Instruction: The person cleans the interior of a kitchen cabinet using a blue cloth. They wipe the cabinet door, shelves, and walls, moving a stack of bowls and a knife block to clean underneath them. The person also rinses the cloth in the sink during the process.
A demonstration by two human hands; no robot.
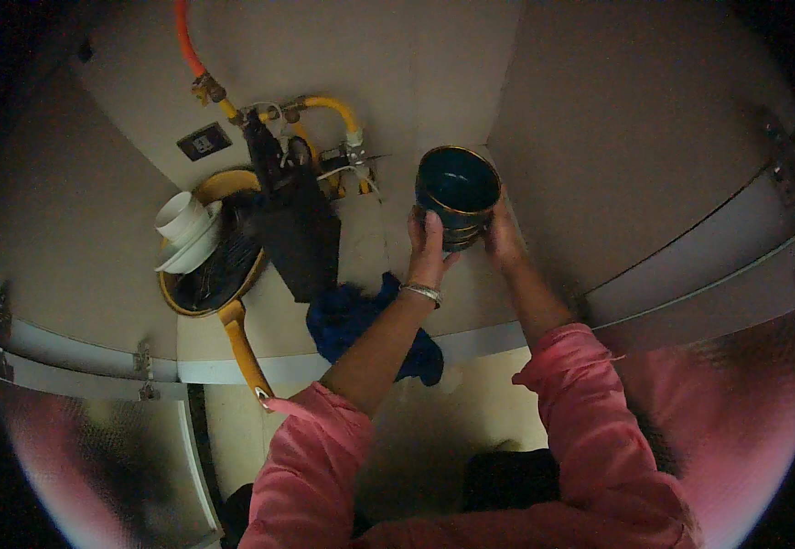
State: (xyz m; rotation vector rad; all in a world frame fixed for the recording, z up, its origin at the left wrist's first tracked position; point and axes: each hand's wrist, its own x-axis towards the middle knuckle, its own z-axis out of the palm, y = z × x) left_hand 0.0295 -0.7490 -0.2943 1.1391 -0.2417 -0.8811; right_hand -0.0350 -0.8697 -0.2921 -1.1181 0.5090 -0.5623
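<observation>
A stack of dark teal bowls [458, 180] with gold rims is held between my two hands inside a cabinet. My left hand [429, 246] grips the stack's left side, its thumb lying on the outer wall. On the opposite side my right hand [502, 230] supports it, with the fingers mostly hidden behind the bowls. The top bowl tilts toward me and its glossy inside shows nothing in it. Below my left forearm a crumpled dark blue cloth [353, 319] hangs over the cabinet's front edge.
At the left, a frying pan [255, 271] with a yellow handle [243, 350] holds white dishes [192, 237]. Beside it stands a black object [301, 240] under yellow gas pipes [332, 106] and an orange hose [188, 41]. A wall socket [204, 142] and open cabinet doors [713, 302] flank the space.
</observation>
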